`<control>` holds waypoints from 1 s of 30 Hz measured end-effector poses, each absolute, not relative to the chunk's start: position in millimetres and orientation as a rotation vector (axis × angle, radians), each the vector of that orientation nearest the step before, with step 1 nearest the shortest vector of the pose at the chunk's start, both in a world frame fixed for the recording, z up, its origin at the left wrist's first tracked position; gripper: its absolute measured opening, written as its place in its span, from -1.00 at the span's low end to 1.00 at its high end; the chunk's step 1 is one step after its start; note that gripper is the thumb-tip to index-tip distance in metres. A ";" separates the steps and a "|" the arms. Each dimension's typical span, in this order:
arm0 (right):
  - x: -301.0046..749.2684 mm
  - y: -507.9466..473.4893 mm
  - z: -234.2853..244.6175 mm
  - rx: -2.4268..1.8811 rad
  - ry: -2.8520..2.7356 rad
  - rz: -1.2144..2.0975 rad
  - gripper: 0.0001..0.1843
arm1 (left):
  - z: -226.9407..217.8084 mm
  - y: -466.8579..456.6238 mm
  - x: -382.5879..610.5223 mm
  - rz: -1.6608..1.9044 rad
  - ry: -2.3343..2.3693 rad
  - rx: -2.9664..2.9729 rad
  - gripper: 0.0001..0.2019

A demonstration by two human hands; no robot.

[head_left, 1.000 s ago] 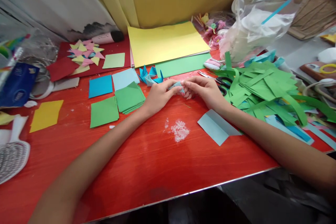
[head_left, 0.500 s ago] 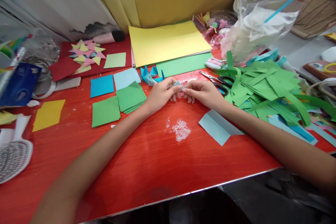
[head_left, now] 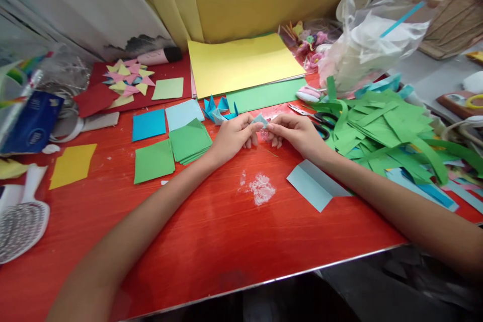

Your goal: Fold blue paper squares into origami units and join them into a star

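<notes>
The red counter [head_left: 211,241] carries it all. Right of the small folded blue piece [head_left: 260,121] sprawls a heap of green strips [head_left: 381,126], behind it a yellow sheet [head_left: 241,63], left of it stacked green squares [head_left: 188,141], likely kept within reach. The left hand [head_left: 232,136] and the right hand [head_left: 296,131] meet at it, fingers pinching it, seemingly steadying its folds.

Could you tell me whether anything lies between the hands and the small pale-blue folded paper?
Nothing visible does: the left hand and the right hand both pinch the pale-blue folded paper directly between their fingertips.
</notes>
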State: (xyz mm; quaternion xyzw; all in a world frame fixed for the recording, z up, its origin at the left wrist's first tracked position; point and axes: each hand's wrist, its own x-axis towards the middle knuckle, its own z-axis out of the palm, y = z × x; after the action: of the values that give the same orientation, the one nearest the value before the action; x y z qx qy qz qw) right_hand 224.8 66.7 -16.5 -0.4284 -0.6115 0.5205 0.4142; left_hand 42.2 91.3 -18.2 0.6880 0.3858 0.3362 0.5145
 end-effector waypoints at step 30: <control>226.0 66.1 -15.4 -1.062 -1.652 1.360 -0.74 | -16.7 96.6 38.4 0.835 0.890 1.658 -0.73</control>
State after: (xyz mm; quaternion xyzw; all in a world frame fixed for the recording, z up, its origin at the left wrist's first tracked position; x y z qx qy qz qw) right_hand 226.0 66.1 -15.4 -0.4135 -0.6431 0.5295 0.3676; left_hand 38.4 96.6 -16.7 0.6902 0.3705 0.3477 0.5152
